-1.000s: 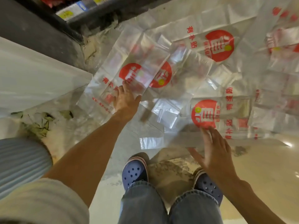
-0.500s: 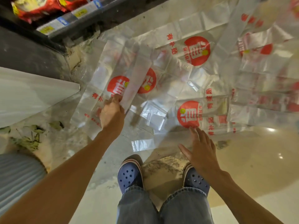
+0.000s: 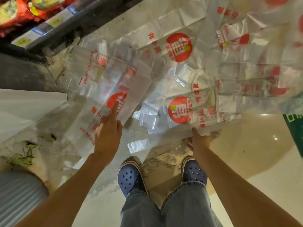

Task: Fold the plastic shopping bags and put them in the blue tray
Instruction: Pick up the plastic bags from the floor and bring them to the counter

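Note:
Several clear plastic shopping bags with red round logos lie spread and overlapping on the floor. My left hand point(image 3: 108, 133) rests on the left bag point(image 3: 91, 95), its index finger stretched out onto that bag's red logo, the other fingers curled and gripping nothing. My right hand point(image 3: 199, 140) pinches the near edge of the bag with the red logo and yellow dot point(image 3: 180, 110), thumb on top and fingers underneath. More bags point(image 3: 178, 46) lie farther back and to the right. No blue tray is in view.
A dark shelf base with red snack packets point(image 3: 32, 18) runs along the top left. A white board point(image 3: 24, 108) lies at the left, with dirt and scraps below it. A green object point(image 3: 295, 130) sits at the right edge. My blue clogs point(image 3: 131, 177) stand just behind the bags.
My right hand moved from hovering open above the bag to pinching its near edge. My left hand loosened and stretched its index finger onto the logo. The view shifted left.

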